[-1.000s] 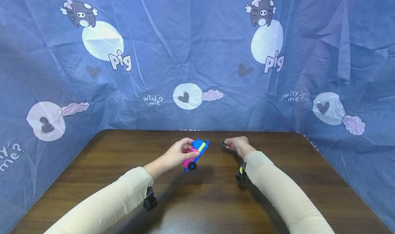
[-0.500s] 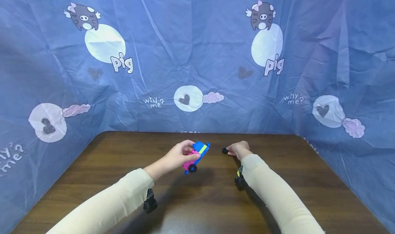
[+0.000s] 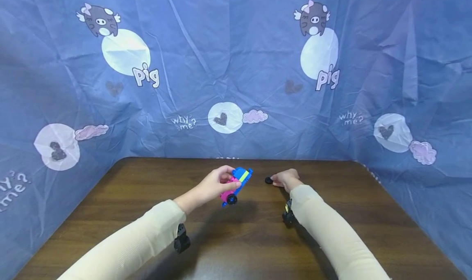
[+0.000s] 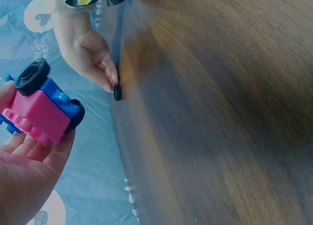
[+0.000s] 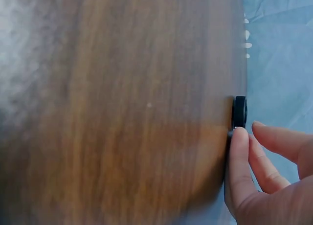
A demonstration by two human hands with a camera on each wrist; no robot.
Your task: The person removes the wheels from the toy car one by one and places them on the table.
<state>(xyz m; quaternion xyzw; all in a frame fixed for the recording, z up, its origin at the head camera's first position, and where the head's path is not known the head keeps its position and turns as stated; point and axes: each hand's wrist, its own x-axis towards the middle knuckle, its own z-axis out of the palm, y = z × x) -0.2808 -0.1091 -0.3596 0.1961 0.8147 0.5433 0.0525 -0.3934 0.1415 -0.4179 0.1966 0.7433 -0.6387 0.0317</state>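
My left hand point(image 3: 210, 188) grips a toy car point(image 3: 241, 178) made of pink and blue blocks with a yellow strip, held above the table and tilted. Black wheels show on the car point(image 4: 41, 112) in the left wrist view, and the thumb and fingers take it from opposite sides. Farther right, a loose black wheel point(image 3: 268, 180) lies flat on the table. My right hand point(image 3: 287, 178) is beside it, fingertips at its near edge. In the right wrist view the wheel point(image 5: 239, 111) stands out past the fingertips, with a gap between the fingers point(image 5: 239, 146).
The brown wooden table point(image 3: 236, 239) spans the lower view. Behind it hangs a blue printed cloth point(image 3: 228, 87), which also runs along both sides. A black wrist camera point(image 3: 181, 240) is strapped under the left sleeve, and another camera point(image 3: 288, 213) under the right.
My right hand has lowered the black wheel from a tilted hold above the table to lying flat on it. The toy car has shifted slightly to the right in my left hand.
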